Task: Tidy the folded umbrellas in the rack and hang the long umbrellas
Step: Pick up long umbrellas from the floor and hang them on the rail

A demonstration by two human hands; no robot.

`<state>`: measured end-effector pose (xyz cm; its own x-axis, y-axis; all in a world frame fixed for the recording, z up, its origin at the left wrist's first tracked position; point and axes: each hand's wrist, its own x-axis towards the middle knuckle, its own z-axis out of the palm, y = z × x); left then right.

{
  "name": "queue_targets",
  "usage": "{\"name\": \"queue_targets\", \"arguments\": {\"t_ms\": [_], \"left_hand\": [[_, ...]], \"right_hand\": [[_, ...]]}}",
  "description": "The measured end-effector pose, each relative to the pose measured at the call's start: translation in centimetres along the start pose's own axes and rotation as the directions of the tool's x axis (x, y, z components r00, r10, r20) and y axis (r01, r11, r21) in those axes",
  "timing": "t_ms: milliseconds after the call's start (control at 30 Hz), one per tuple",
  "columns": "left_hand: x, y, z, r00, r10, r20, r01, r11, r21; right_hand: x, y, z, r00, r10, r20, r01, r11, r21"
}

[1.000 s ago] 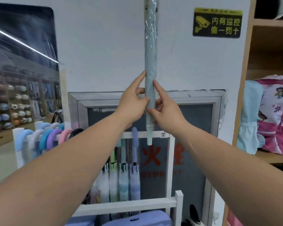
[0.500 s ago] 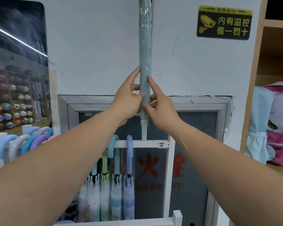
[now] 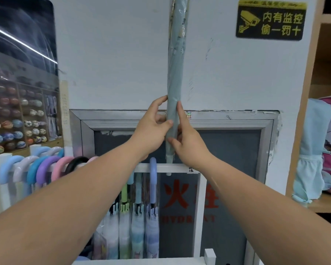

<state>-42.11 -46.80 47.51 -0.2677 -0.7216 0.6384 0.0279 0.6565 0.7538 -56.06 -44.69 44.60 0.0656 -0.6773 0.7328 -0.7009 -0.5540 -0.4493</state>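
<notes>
Grip: left hand and right hand both clasp the long umbrella, fingers curled on its lower end from either side.
Axis: upright, tip just below the fingers, top running up out of view.
Nearer hand: the right sits lower, closer to the tip.
Below the fingers: white rail, with the tip level with it. Whether they touch, cannot tell.
In the way: hung umbrellas crowd the rail down-left of the fingers.
Next, I'd judge: turn it over so the top end meets the rail.
</notes>
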Motion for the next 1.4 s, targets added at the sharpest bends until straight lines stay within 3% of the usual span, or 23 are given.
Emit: {"name": "queue_targets", "arguments": {"t_ms": [367, 633, 867, 967, 1200, 1400], "left_hand": [[2.2, 1.5, 0.3, 0.999, 0.028, -0.024, -0.028, 0.999, 0.015], [2.2, 1.4, 0.0, 0.999, 0.043, 0.009, -0.044, 0.992, 0.122], [0.0, -0.9, -0.4, 0.991, -0.009, 0.132, -0.013, 0.986, 0.166], [-1.0, -2.7, -0.4, 0.987, -0.021, 0.162, -0.01, 0.983, 0.183], [-1.6, -3.4, -0.7, 0.979, -0.056, 0.195, 0.009, 0.973, 0.231], [-1.0, -2.6, -1.4, 0.996, -0.009, 0.086, -0.004, 0.989, 0.151]], "right_hand": [[-1.7, 0.0, 0.1, 0.994, 0.104, 0.041, -0.102, 0.994, -0.048], [-1.7, 0.8, 0.7, 0.991, 0.116, 0.069, -0.106, 0.986, -0.125], [0.2, -0.9, -1.0, 0.983, 0.078, -0.169, -0.05, 0.985, 0.165], [1.0, -2.3, -2.0, 0.989, 0.058, -0.133, -0.031, 0.98, 0.199], [1.2, -2.1, -1.6, 0.997, 0.02, -0.069, -0.014, 0.995, 0.095], [-0.6, -0.5, -0.2, 0.995, 0.075, 0.069, -0.08, 0.994, 0.069]]}}
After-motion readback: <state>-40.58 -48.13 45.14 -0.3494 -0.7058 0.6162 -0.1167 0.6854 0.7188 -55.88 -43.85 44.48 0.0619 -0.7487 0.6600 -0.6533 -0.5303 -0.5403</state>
